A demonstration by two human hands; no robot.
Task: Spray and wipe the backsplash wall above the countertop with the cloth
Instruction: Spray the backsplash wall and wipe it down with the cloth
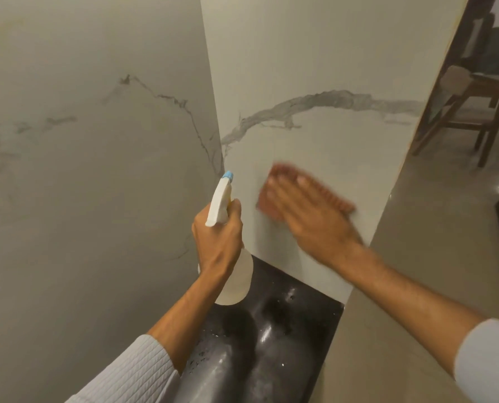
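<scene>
The backsplash wall [315,135] is white marble with grey veins and meets a second marble wall [97,170] at an inner corner. My right hand [309,210] lies flat on it, pressing a reddish-brown cloth [271,203] against the marble; hand and cloth are blurred by motion. My left hand [217,242] grips a white spray bottle [231,274] by the neck. Its blue nozzle [228,176] points up at the corner. The black countertop [286,330] lies below, glossy, with small droplets on it.
The backsplash wall ends at an outer edge on the right, with a beige side face [387,257] running down past the countertop's end. Beyond it are a shiny floor [446,193] and a wooden chair [472,112].
</scene>
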